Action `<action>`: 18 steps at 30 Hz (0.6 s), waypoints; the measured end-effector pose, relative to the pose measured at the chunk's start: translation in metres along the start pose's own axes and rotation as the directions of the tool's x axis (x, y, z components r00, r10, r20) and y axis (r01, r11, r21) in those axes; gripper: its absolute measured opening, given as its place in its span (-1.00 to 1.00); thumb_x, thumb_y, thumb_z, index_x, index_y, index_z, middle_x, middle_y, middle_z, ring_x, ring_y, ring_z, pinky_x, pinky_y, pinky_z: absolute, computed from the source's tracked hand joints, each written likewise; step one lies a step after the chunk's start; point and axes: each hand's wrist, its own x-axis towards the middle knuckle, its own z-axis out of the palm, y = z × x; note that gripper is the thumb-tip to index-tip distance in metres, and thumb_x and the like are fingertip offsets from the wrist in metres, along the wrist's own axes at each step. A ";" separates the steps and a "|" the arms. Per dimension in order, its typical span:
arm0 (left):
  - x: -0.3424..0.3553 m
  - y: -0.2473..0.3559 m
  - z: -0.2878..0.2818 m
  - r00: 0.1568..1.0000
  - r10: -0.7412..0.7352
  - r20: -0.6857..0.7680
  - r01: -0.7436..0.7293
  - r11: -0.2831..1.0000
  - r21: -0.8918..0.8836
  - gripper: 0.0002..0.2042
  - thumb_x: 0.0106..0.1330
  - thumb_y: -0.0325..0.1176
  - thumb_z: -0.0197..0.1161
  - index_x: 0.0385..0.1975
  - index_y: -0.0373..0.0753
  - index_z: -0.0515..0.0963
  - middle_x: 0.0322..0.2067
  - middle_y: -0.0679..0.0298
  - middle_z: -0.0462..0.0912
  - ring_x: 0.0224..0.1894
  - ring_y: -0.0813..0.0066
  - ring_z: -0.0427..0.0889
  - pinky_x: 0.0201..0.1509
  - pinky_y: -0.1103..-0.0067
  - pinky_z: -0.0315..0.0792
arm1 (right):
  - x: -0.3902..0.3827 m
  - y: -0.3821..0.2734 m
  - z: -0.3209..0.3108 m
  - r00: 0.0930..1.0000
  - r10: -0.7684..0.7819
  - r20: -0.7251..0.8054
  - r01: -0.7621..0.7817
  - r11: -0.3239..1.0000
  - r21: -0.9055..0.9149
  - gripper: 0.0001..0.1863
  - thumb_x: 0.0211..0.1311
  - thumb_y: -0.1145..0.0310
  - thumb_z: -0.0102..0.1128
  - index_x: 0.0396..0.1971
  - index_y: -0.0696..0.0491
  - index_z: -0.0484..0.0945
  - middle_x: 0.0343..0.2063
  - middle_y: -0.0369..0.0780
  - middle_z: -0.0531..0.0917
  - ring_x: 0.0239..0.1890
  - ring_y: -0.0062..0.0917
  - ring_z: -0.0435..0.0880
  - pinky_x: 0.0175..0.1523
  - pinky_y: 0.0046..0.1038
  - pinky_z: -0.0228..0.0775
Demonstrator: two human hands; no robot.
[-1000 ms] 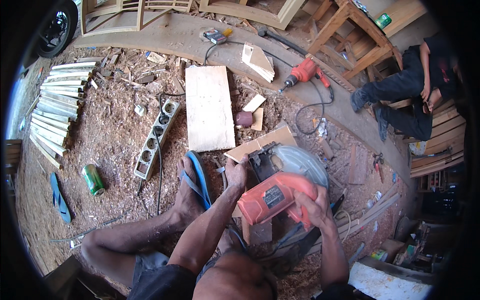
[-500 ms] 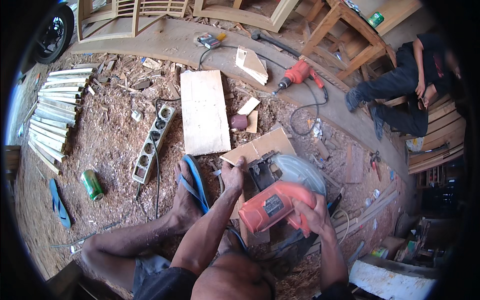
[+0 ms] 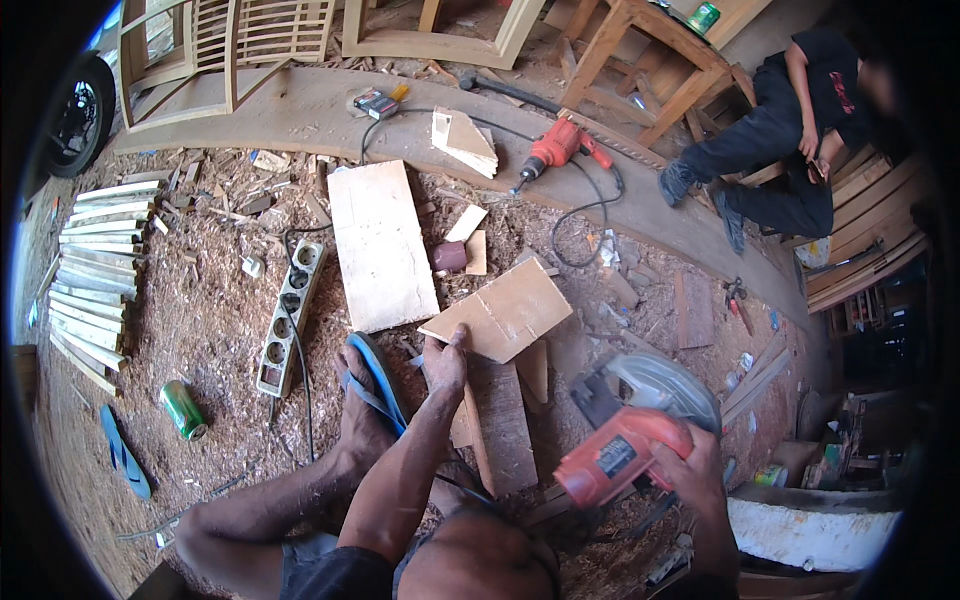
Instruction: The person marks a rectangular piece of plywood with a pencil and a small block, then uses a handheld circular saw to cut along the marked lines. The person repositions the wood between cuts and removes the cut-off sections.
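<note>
My right hand (image 3: 690,470) is wrapped round the handle of a red circular saw (image 3: 620,450), whose guard is grey and translucent. The saw is off to the right, apart from the wood. Pinched at its near-left corner by my left hand (image 3: 446,362) is a light wooden board (image 3: 505,312), with a line running across its face. Under and below that board lie a brown plank (image 3: 502,430) and a narrow strip of wood. Beyond my left hand a larger pale board (image 3: 383,250) lies flat on the shavings. My left foot wears a blue flip-flop (image 3: 378,380).
A white power strip (image 3: 291,318) with cords lies left of the pale board. Farther off are a red drill (image 3: 562,150), a stack of cut pieces (image 3: 463,143) and wooden frames (image 3: 430,45). Slats (image 3: 95,285) and a green can (image 3: 182,410) lie left. Another person (image 3: 790,150) sits at the far right.
My right hand has drawn the saw away from the board, to the right and nearer me. The board's face now shows fully, still in my left hand. The whole view has shifted slightly.
</note>
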 end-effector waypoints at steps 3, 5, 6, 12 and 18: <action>-0.001 0.003 -0.001 1.000 -0.004 0.031 0.005 1.000 -0.028 -0.67 0.39 -0.33 0.28 0.07 -0.35 0.50 -0.18 0.24 0.67 -0.28 0.56 0.55 -0.21 0.58 0.42 | -0.018 0.017 -0.027 0.993 0.073 -0.090 -0.082 0.991 -0.102 -0.76 0.13 0.38 0.31 -0.25 0.22 0.63 -0.47 -0.16 0.69 -0.48 -0.55 0.68 -0.36 -0.43 0.51; -0.001 0.003 -0.002 0.998 -0.049 0.043 0.049 0.999 0.000 -0.66 0.39 -0.34 0.28 0.08 -0.35 0.49 -0.16 0.23 0.66 -0.23 0.53 0.57 -0.16 0.57 0.43 | -0.027 0.033 -0.046 0.985 0.062 -0.160 -0.088 0.984 -0.157 -0.77 0.10 0.39 0.32 -0.28 0.22 0.65 -0.47 -0.14 0.69 -0.42 -0.49 0.70 -0.28 -0.39 0.52; -0.001 0.003 -0.002 1.000 -0.010 0.014 0.010 1.000 -0.013 -0.64 0.39 -0.33 0.29 0.09 -0.37 0.48 -0.11 0.20 0.65 -0.15 0.49 0.57 -0.08 0.54 0.44 | -0.030 0.042 -0.053 0.964 0.175 -0.200 -0.210 0.963 -0.168 -0.77 0.10 0.37 0.31 -0.29 0.21 0.66 -0.43 -0.12 0.71 -0.34 -0.40 0.70 -0.17 -0.35 0.49; 0.003 0.000 0.000 0.999 -0.011 0.038 0.014 0.997 -0.080 -0.64 0.37 -0.37 0.30 0.09 -0.36 0.46 -0.06 0.18 0.63 -0.06 0.43 0.57 0.04 0.50 0.44 | -0.055 0.081 -0.091 0.992 0.009 -0.129 -0.048 0.950 -0.308 -0.75 0.12 0.33 0.24 -0.31 0.20 0.66 -0.44 -0.02 0.69 -0.35 -0.27 0.72 -0.19 -0.32 0.51; 0.010 0.006 -0.004 0.998 0.023 0.059 -0.028 0.997 0.069 -0.67 0.36 -0.39 0.29 0.07 -0.36 0.49 -0.09 0.23 0.64 -0.09 0.45 0.56 0.02 0.50 0.42 | -0.055 0.139 -0.113 0.801 0.584 -0.132 -0.582 0.708 -0.400 -0.70 0.10 0.23 0.24 -0.29 0.17 0.66 -0.43 -0.03 0.70 -0.31 -0.21 0.75 -0.17 -0.17 0.58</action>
